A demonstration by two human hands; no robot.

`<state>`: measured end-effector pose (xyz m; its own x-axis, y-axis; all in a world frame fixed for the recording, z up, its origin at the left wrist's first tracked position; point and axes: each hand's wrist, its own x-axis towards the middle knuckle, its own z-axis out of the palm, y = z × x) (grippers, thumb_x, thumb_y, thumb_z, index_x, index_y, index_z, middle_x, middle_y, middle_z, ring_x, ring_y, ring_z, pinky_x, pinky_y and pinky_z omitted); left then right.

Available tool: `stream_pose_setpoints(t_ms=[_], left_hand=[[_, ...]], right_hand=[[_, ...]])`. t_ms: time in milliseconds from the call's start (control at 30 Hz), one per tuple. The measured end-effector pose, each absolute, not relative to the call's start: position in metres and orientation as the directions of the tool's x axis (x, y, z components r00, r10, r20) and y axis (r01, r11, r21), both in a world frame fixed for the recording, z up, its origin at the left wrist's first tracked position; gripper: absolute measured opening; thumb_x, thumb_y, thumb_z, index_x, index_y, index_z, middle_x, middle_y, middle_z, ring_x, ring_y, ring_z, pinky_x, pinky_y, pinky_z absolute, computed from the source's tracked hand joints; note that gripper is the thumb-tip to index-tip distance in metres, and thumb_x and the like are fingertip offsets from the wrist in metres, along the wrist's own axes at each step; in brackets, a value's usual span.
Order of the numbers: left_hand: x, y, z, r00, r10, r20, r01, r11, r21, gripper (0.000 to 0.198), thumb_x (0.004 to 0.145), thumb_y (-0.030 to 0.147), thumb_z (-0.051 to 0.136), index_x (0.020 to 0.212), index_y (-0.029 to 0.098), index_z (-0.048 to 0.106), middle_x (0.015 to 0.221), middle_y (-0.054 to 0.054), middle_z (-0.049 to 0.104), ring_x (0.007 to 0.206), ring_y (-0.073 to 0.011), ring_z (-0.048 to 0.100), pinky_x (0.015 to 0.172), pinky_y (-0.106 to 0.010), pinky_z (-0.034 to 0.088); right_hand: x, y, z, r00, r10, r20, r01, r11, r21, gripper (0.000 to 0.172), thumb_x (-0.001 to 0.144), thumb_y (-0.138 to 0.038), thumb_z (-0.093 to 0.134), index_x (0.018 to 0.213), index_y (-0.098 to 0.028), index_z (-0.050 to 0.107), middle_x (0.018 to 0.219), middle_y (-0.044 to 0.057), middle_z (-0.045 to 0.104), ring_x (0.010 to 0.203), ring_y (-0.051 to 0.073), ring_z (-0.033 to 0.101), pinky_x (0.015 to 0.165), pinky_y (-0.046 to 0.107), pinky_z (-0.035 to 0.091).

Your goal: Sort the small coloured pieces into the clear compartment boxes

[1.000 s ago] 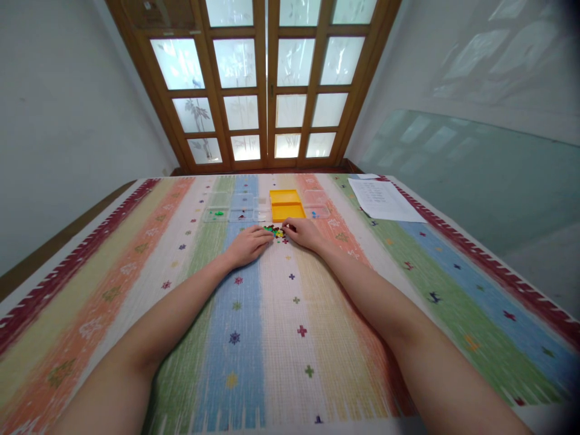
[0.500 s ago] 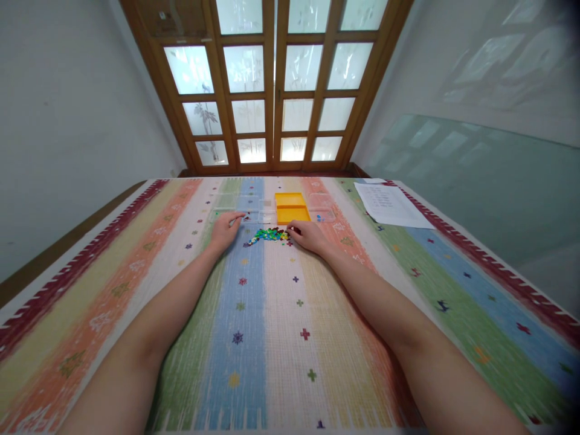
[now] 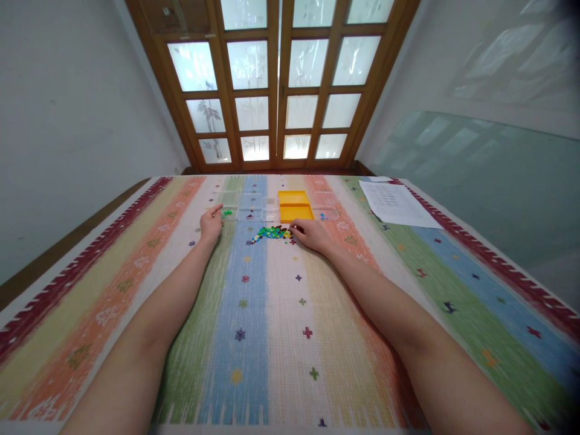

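A small heap of mixed green, blue, yellow and dark red pieces (image 3: 272, 232) lies on the striped cloth. At its right edge is my right hand (image 3: 311, 234), fingers curled together in a pinch; whatever they hold is too small to make out. My left hand (image 3: 211, 225) is at the left end of the clear compartment tray (image 3: 242, 194), beside several green pieces (image 3: 227, 212). Its fingers are drawn together, and their contents are not visible. A few dark red pieces (image 3: 249, 215) sit in another compartment.
Just behind the heap stands a yellow two-part tray (image 3: 295, 212). Blue pieces (image 3: 323, 216) lie in a clear section to its right. Printed paper (image 3: 399, 204) rests at the far right of the table. Wooden doors with glass panes (image 3: 277, 90) rise beyond.
My left hand has shifted left, from the dark red pieces to the green ones, uncovering the tray's middle. My right hand stays at the heap. The view has tilted slightly.
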<state>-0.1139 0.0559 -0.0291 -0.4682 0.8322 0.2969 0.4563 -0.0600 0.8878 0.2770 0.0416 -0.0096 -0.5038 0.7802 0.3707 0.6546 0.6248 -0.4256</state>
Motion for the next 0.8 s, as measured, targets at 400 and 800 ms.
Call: stream_pose_setpoints(t_ms=[400,800], left_hand=[[-0.08,0.027,-0.004,0.182,0.894,0.41,0.757,-0.394,0.522,0.024,0.09,0.032,0.058,0.099,0.021,0.078,0.094,-0.004,0.074,0.074,-0.0173,0.058,0.076,-0.03,0.047],[-0.065,0.01,0.014,0.589,0.8,0.118,0.661,-0.56,0.499,0.019,0.085,0.039,0.067,0.079,0.02,0.067,0.072,0.0,0.062,0.067,-0.0157,0.053,0.063,-0.028,0.037]], right_hand=[[0.277,0.041,-0.01,-0.503,0.781,0.369,0.648,0.624,-0.437,0.019,0.1,-0.03,0.059,0.102,-0.022,0.076,0.092,0.005,0.077,0.078,0.019,0.064,0.07,0.027,0.039],[0.277,0.04,-0.009,-0.519,0.77,0.371,0.633,0.638,-0.439,0.018,0.099,-0.028,0.058,0.102,-0.021,0.075,0.094,0.005,0.077,0.079,0.018,0.064,0.069,0.027,0.038]])
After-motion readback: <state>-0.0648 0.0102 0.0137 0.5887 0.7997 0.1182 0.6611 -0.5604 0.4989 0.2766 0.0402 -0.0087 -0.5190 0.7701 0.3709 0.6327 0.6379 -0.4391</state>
